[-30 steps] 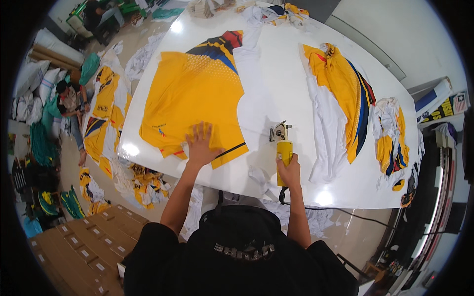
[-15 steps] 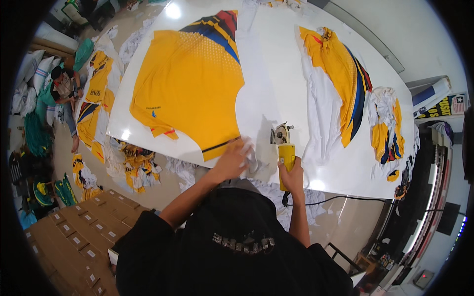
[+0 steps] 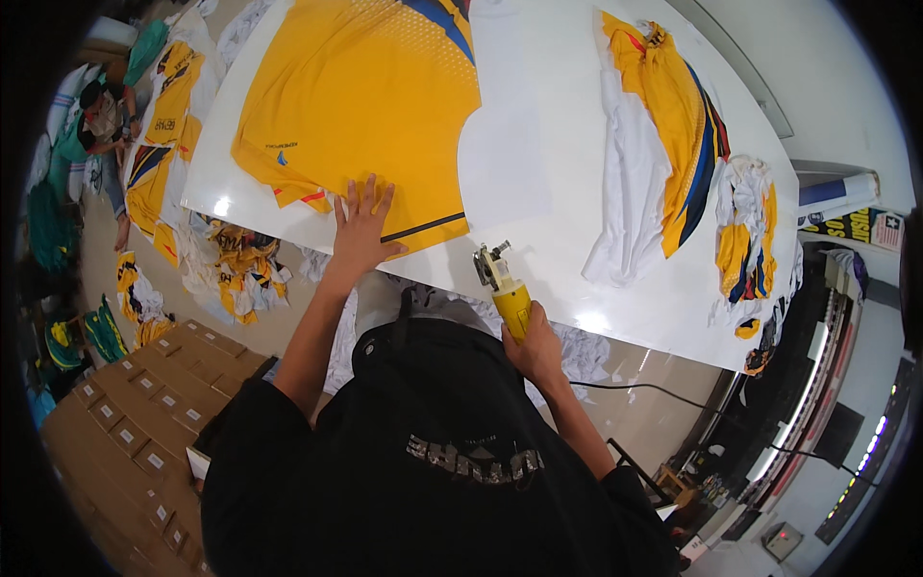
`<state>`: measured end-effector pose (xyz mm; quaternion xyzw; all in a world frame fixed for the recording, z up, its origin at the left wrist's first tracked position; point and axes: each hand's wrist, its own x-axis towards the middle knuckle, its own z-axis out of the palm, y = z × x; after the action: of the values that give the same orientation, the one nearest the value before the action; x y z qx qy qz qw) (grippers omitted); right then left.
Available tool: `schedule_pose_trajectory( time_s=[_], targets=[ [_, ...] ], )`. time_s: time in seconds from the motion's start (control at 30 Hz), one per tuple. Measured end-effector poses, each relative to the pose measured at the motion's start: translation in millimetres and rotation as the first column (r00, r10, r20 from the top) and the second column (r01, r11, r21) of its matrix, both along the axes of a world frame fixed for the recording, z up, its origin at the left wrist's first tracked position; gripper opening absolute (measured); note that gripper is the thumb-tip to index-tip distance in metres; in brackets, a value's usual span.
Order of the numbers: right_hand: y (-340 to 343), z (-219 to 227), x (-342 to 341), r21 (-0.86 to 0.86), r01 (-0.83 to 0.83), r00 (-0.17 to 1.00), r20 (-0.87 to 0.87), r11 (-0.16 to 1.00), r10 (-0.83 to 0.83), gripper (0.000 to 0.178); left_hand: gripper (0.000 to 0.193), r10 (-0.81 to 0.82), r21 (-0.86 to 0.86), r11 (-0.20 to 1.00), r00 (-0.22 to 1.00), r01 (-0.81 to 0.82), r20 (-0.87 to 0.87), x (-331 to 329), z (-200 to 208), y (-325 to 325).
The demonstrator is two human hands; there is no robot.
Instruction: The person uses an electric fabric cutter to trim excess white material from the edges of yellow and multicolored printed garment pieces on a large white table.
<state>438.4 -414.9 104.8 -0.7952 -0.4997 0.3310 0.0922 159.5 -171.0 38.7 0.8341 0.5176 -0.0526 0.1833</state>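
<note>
A large yellow fabric panel [image 3: 365, 125], with a blue and red upper edge and a black stripe near its lower edge, lies spread on the white table [image 3: 538, 192]. My left hand [image 3: 363, 236] rests flat on its lower edge, fingers spread, just left of the black stripe. My right hand [image 3: 536, 343] is wrapped round the yellow handle of an electric cloth cutter [image 3: 511, 300]. The cutter's metal head points up and left, just right of the panel's lower right corner and apart from it. A dark cord runs right from near my right hand.
Another yellow fabric piece [image 3: 673, 144] lies crumpled with white cloth at the right of the table, beside a smaller scrap heap [image 3: 745, 231]. Taped cardboard boxes [image 3: 144, 413] stand at lower left. A person [image 3: 101, 120] sits on the floor at far left, near more fabric.
My left hand has moved left from the panel's lower right corner and now presses flat on the fabric. My right hand has shifted left with the cutter, now tilted toward the panel.
</note>
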Motion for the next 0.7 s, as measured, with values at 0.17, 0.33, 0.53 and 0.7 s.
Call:
schedule_pose_trajectory(
  time_s=[0.17,0.33,0.53,0.7],
  targets=[
    [33.6,-0.3,-19.4,0.047,0.048,0.999,0.008,0.998,-0.048,0.060,0.121,0.021,-0.056,0.998,0.997,-0.017,0.076,-9.3,-16.9,4.8],
    [52.1,0.3,-30.3,0.062,0.063,0.998,-0.004,0.996,-0.063,0.058,0.121,0.023,-0.035,0.999,0.993,-0.019,0.114,-13.0,-21.0,2.3],
    [56.1,-4.3,-32.9,0.073,0.060,0.998,0.017,0.995,-0.062,0.058,0.121,0.026,-0.031,0.999,0.993,-0.022,0.116,-12.6,-22.8,2.4],
    [56.9,-1.0,-35.0,0.019,0.071,0.997,0.029,0.997,-0.071,0.060,0.122,0.030,-0.017,0.999,0.991,-0.028,0.133,-13.5,-24.7,0.7]
  ],
)
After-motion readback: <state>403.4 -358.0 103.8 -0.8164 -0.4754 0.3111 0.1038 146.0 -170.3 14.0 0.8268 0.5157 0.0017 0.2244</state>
